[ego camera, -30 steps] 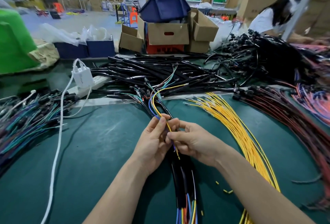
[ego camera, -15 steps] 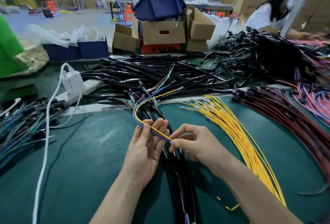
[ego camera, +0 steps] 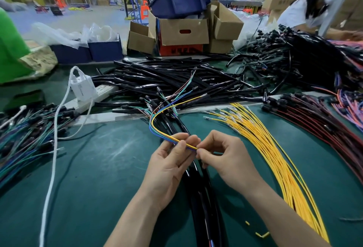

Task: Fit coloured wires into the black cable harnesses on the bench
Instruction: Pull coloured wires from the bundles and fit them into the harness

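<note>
The green counter has a big heap of black cable harnesses at the back and a long fan of loose yellow wires on my right, so I think most of the job is left to do. A few more harnesses lie under my hands, and a small bunch of coloured wires curves up over them. My left hand holds that bunch across its bent fingers, and my right hand pinches the tip of one yellow wire between thumb and finger, not yet pushed in.
</note>
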Action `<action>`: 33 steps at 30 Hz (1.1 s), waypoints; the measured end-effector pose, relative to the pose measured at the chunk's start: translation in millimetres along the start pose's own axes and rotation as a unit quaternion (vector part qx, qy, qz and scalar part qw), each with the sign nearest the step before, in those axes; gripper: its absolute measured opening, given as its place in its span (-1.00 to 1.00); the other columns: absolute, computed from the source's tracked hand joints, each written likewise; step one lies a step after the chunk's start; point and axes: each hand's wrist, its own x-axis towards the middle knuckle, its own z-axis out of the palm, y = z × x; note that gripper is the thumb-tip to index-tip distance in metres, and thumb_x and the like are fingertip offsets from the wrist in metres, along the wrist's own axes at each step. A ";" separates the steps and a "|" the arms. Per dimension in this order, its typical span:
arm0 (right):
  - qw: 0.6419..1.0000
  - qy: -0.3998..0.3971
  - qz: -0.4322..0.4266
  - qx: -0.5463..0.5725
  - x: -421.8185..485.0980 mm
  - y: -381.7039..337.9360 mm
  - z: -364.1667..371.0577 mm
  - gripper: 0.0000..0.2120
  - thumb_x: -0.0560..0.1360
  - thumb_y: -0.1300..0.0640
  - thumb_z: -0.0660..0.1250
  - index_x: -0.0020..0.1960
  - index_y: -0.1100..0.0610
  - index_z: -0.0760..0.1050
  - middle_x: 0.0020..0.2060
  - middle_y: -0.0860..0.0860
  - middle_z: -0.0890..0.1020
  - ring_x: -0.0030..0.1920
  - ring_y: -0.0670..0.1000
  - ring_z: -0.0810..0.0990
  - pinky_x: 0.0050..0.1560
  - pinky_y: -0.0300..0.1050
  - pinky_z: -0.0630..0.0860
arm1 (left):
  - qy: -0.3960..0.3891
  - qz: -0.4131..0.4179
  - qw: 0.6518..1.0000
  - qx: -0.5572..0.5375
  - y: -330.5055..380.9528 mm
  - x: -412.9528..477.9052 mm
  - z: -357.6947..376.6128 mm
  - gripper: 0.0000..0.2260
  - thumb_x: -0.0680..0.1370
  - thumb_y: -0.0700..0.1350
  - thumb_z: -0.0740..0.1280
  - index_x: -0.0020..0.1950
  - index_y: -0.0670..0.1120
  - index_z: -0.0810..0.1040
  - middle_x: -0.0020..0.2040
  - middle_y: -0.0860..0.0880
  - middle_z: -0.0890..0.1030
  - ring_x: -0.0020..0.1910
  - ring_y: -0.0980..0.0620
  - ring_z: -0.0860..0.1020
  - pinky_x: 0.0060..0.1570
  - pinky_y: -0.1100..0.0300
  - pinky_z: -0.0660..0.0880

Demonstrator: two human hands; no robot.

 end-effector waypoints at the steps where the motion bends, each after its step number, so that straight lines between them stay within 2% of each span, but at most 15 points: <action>1: 1.000 0.000 0.000 -0.001 0.0 0.5 0.2 -0.84 0.39 0.30 0.42 -0.29 0.10 0.54 -0.38 0.03 0.64 -0.35 0.00 0.61 -0.18 0.04 0.60 | -0.005 0.003 1.000 0.015 -0.9 -0.7 0.5 -0.87 0.39 -0.22 0.33 -0.11 -0.13 0.62 -0.07 -0.17 0.69 -0.07 -0.03 0.67 -0.16 0.21 0.59; 4: 1.000 -0.006 -0.004 -0.008 -1.2 0.3 1.6 -0.87 0.41 0.29 0.41 -0.25 0.10 0.56 -0.35 0.03 0.66 -0.33 -0.02 0.63 -0.18 0.01 0.61 | -0.003 0.021 0.999 0.050 -1.4 -1.2 0.9 -0.88 0.38 -0.21 0.35 -0.19 -0.07 0.68 -0.07 -0.19 0.69 -0.08 -0.05 0.67 -0.15 0.21 0.59; 8: 0.997 -0.008 -0.055 -0.047 -3.5 -1.9 5.0 -0.91 0.40 0.22 0.48 -0.16 0.10 0.59 -0.33 -0.05 0.65 -0.30 -0.14 0.61 -0.21 -0.32 0.54 | 0.024 0.031 0.999 0.032 -0.7 1.8 0.0 -0.90 0.37 -0.22 0.35 -0.21 -0.09 0.65 -0.13 -0.17 0.69 -0.14 -0.04 0.68 -0.22 0.22 0.59; 12: 0.991 0.022 -0.094 -0.089 -5.7 0.2 8.0 -0.93 0.42 0.25 0.47 -0.13 0.16 0.59 -0.30 -0.06 0.66 -0.28 -0.16 0.61 -0.20 -0.37 0.51 | 0.040 0.029 0.998 0.028 -2.1 2.4 0.2 -0.91 0.37 -0.22 0.34 -0.18 -0.12 0.63 -0.13 -0.18 0.69 -0.12 -0.04 0.68 -0.19 0.21 0.60; 16: 0.992 0.054 -0.086 -0.079 -6.9 2.0 10.1 -0.96 0.42 0.27 0.45 -0.16 0.17 0.61 -0.34 -0.11 0.65 -0.32 -0.23 0.59 -0.24 -0.47 0.44 | 0.033 0.042 0.998 0.032 -3.8 2.7 0.6 -0.90 0.38 -0.22 0.34 -0.20 -0.11 0.66 -0.11 -0.18 0.69 -0.11 -0.05 0.68 -0.19 0.22 0.59; 19: 0.996 0.059 -0.044 -0.043 -7.0 1.3 13.1 -0.96 0.42 0.28 0.44 -0.17 0.18 0.61 -0.35 -0.09 0.65 -0.34 -0.20 0.61 -0.25 -0.42 0.49 | 0.031 0.055 0.997 0.041 -3.4 3.2 -0.9 -0.90 0.39 -0.23 0.33 -0.16 -0.13 0.63 -0.12 -0.18 0.69 -0.12 -0.05 0.68 -0.19 0.23 0.59; 22: 0.991 0.033 0.058 0.113 -5.5 -2.3 7.6 -0.89 0.44 0.35 0.41 -0.22 0.19 0.57 -0.33 0.08 0.68 -0.38 -0.02 0.65 -0.27 -0.19 0.60 | -0.001 0.053 0.996 0.072 -3.4 2.2 0.1 -0.86 0.40 -0.22 0.32 -0.16 -0.11 0.68 -0.05 -0.16 0.69 -0.06 -0.05 0.67 -0.12 0.22 0.59; 25: 0.982 -0.005 0.082 0.172 -5.4 -2.9 2.2 -0.89 0.45 0.39 0.38 -0.20 0.24 0.52 -0.37 0.10 0.65 -0.39 0.00 0.62 -0.29 -0.11 0.62 | -0.028 0.037 0.992 0.119 -5.7 0.7 1.0 -0.82 0.41 -0.20 0.31 -0.07 -0.17 0.67 0.07 -0.14 0.67 0.02 -0.04 0.65 -0.06 0.22 0.59; 28: 0.976 -0.032 0.091 0.194 -6.3 -3.6 -0.9 -0.90 0.45 0.40 0.38 -0.13 0.28 0.47 -0.39 0.04 0.65 -0.39 0.01 0.61 -0.27 -0.10 0.63 | -0.037 0.031 0.991 0.121 -5.7 -0.5 3.2 -0.82 0.42 -0.18 0.29 -0.16 -0.13 0.70 -0.06 -0.14 0.69 -0.11 0.01 0.67 -0.16 0.24 0.59; 33: 0.966 -0.109 0.085 0.217 -5.3 -5.1 -13.7 -0.83 0.48 0.45 0.30 -0.08 0.22 0.44 -0.32 0.06 0.67 -0.30 0.01 0.65 -0.16 -0.11 0.64 | -0.020 0.015 0.995 0.096 -2.0 -0.7 4.1 -0.81 0.43 -0.17 0.28 -0.19 -0.07 0.70 -0.22 -0.09 0.69 -0.29 0.05 0.67 -0.27 0.24 0.59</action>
